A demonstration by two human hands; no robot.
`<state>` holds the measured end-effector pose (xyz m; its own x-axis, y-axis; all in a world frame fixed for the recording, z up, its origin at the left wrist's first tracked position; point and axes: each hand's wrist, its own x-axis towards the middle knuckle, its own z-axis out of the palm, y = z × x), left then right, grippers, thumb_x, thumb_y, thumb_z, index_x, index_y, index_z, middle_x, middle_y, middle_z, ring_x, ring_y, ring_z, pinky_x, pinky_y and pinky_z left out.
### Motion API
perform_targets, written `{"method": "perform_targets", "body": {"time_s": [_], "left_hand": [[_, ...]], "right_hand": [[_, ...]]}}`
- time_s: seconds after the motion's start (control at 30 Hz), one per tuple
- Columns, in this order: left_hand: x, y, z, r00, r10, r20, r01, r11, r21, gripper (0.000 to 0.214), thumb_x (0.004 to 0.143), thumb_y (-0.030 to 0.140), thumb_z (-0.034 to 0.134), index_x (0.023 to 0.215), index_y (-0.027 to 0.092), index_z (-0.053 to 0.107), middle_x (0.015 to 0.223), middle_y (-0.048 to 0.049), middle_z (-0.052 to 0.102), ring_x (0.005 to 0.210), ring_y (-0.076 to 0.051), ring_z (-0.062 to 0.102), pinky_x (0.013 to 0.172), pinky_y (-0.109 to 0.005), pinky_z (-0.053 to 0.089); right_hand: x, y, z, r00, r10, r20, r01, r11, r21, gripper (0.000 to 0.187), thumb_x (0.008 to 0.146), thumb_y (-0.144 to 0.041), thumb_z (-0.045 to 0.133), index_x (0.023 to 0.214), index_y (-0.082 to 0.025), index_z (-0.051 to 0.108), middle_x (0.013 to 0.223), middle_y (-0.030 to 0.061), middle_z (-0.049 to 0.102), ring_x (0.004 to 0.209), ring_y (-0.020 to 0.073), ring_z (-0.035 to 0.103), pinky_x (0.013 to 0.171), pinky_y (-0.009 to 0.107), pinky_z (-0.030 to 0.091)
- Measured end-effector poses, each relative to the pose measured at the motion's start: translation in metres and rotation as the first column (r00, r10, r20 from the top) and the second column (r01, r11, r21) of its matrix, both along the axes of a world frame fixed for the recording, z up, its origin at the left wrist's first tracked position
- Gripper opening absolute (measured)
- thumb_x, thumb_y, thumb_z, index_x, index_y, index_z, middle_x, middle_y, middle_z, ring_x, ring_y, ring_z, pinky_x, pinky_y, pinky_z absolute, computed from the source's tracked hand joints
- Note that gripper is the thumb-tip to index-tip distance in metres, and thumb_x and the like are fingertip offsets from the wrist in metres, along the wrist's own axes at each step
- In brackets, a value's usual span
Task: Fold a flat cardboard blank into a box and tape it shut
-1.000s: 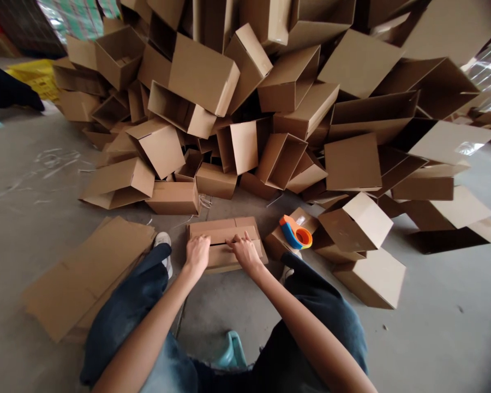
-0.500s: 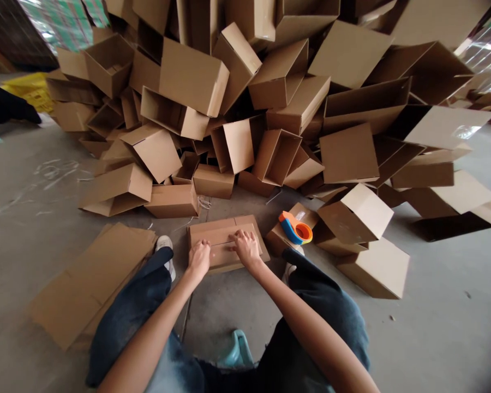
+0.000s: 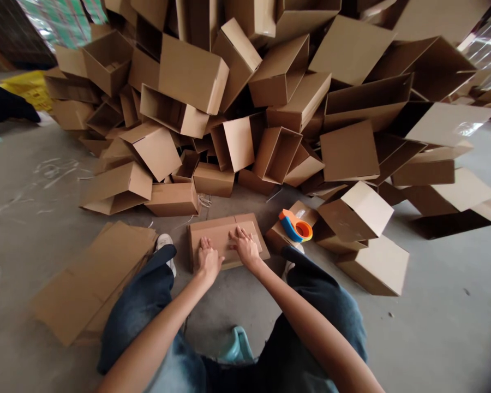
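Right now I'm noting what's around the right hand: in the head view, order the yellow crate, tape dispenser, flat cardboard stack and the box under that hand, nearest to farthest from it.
From the right hand:
1. Box: directly under it, touching.
2. Tape dispenser: to its right.
3. Flat cardboard stack: off to the left.
4. Yellow crate: far left, in the background.

Cardboard box (image 3: 221, 233) partly beneath hands (image 3: 246, 248).

A cardboard box (image 3: 219, 231) is touched by the left hand (image 3: 210, 258) and right hand (image 3: 246, 249); a tape dispenser (image 3: 290, 225) is seen nearby.
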<state>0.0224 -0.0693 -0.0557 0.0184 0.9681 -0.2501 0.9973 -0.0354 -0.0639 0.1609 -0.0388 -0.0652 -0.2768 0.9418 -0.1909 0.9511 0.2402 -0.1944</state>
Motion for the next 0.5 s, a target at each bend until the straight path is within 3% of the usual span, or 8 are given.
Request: {"method": "perform_targets", "body": {"time_s": [0.17,0.27,0.4,0.5], "left_hand": [[0.017,-0.011,0.003,0.993,0.01,-0.119,-0.017,0.998,-0.063,0.094,0.064,0.045,0.067,0.135,-0.005,0.029,0.14,-0.0305,0.021,0.131,-0.041,0.017,0.101,-0.044,0.026],[0.018,-0.012,-0.004,0.988,0.036,-0.153,-0.043,0.998,-0.044,0.091,0.064,0.035,0.069,0.136,-0.002,0.027,0.141,-0.0289,0.018,0.132,-0.04,0.015,0.102,-0.046,0.025],[0.018,-0.015,-0.017,0.988,0.129,-0.081,-0.122,0.989,0.081,0.059,0.081,0.011,0.042,0.137,0.004,0.027,0.142,-0.0247,0.02,0.133,-0.032,0.019,0.101,-0.044,0.029],[0.02,-0.016,-0.016,0.989,0.143,-0.037,-0.138,0.985,0.105,0.054,0.082,0.003,0.031,0.136,0.0,0.03,0.141,-0.026,0.023,0.132,-0.03,0.023,0.1,-0.042,0.032]], "right_hand": [[0.004,-0.011,-0.02,0.999,0.034,-0.004,-0.033,0.996,0.088,0.054,0.091,-0.03,0.034,0.142,-0.026,0.017,0.149,0.0086,0.013,0.136,0.0239,0.012,0.105,0.047,0.018],[0.004,-0.014,-0.027,0.999,0.04,-0.003,-0.039,0.992,0.119,0.055,0.092,-0.037,0.027,0.143,-0.024,0.01,0.149,0.0091,0.008,0.136,0.0242,0.008,0.106,0.048,0.016],[0.005,-0.011,-0.031,0.998,0.054,-0.013,-0.053,0.996,0.072,0.062,0.09,-0.047,0.028,0.143,-0.022,0.008,0.149,0.0109,0.005,0.136,0.0258,0.003,0.105,0.05,0.014],[0.004,-0.009,-0.034,0.999,0.046,-0.02,-0.045,0.998,0.049,0.064,0.089,-0.049,0.028,0.143,-0.022,0.007,0.149,0.0112,0.003,0.136,0.0269,0.002,0.105,0.051,0.013]]}}
